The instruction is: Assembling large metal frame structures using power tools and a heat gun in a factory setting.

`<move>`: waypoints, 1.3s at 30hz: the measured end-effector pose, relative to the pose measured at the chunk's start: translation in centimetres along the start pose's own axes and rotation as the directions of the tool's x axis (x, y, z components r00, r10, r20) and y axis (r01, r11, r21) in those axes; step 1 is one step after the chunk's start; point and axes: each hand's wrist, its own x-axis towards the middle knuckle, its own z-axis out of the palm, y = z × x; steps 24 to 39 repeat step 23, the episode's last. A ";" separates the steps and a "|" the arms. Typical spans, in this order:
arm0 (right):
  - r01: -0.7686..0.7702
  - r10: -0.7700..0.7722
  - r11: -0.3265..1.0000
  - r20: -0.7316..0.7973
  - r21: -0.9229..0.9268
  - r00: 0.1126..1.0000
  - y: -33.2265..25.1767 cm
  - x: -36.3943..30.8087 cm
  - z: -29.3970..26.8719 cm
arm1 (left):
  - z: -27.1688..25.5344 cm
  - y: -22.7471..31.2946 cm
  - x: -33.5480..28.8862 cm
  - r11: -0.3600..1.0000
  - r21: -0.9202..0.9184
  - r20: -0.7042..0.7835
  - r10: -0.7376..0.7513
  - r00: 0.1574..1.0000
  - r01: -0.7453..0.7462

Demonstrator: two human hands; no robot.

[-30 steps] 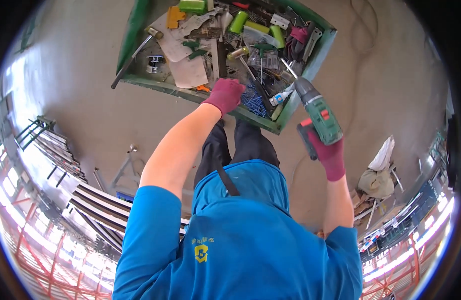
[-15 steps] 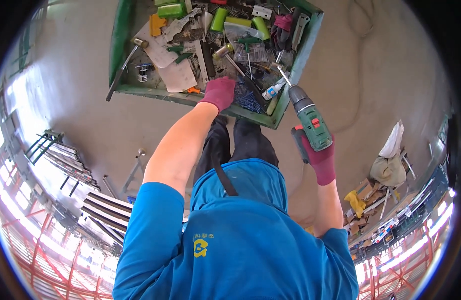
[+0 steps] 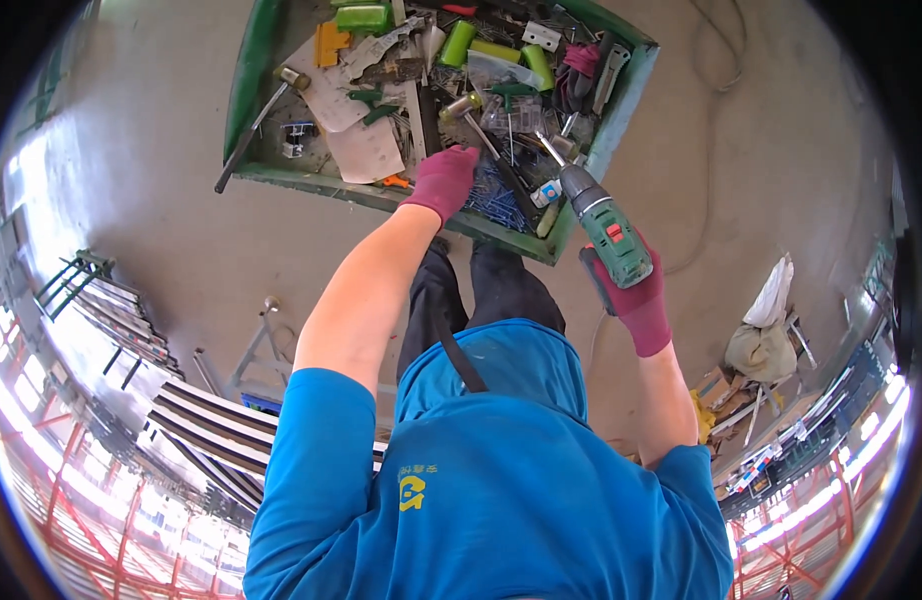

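In a maroon glove, my right hand point(image 3: 636, 300) grips the handle of a green and black cordless drill point(image 3: 608, 228). The drill's bit reaches over the right part of a green metal tray point(image 3: 311, 186) full of tools. My left hand point(image 3: 446, 182), gloved the same way, is over the tray's near edge with its fingers drawn together. What those fingers hold, if anything, is hidden. Beside them is a pile of blue screws point(image 3: 497, 202). A hammer point(image 3: 491, 150) lies between the two hands, and a small white bottle point(image 3: 547, 192) rests under the drill.
A second hammer point(image 3: 251, 135) leans over the tray's left edge. Papers point(image 3: 364, 152), green rolls point(image 3: 459, 44) and a utility knife point(image 3: 611, 78) lie inside. Metal profiles point(image 3: 206, 425) are stacked at lower left. A sack point(image 3: 761, 352) and scraps are on the floor at right.
The drill and my right hand have moved slightly up and left, bringing the bit further over the tray. My left hand has shifted slightly within the tray, staying closed. The whole view has shifted a little.
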 end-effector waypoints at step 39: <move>0.094 -0.088 0.995 0.198 -0.026 0.976 -2.7 1.7 0.1 | -5.4 0.6 -6.0 0.629 -0.766 -0.141 -0.366 0.920 0.133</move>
